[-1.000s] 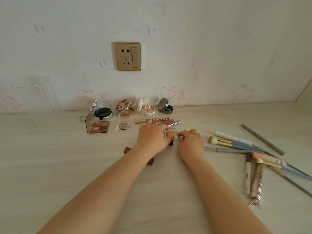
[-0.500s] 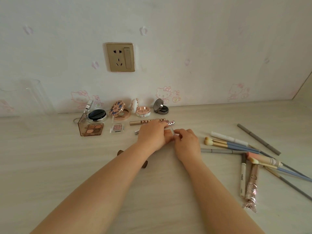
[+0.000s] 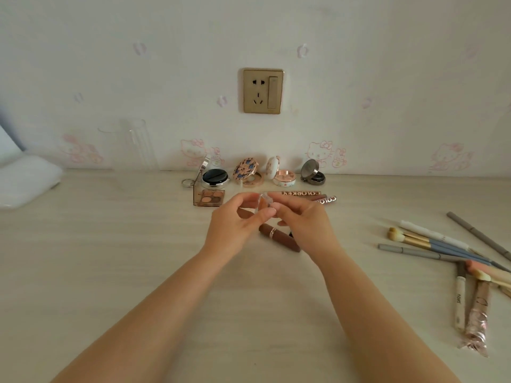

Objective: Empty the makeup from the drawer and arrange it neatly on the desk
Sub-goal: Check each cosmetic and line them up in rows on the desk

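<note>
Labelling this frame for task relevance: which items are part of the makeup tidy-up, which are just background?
Task items:
small clear case, pinched by left hand and right hand
brown lipstick
open compacts
eyeshadow palette
COLORKEY tubes
brushes and pencils

Background:
wall socket
clear glass
white cloth

Left hand [image 3: 235,225] and right hand [image 3: 301,222] raised together, fingertips pinching

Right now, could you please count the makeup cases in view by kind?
Round compacts: 4
Eyeshadow palette: 1
Small clear case, held in the fingers: 1
Total: 6
</note>
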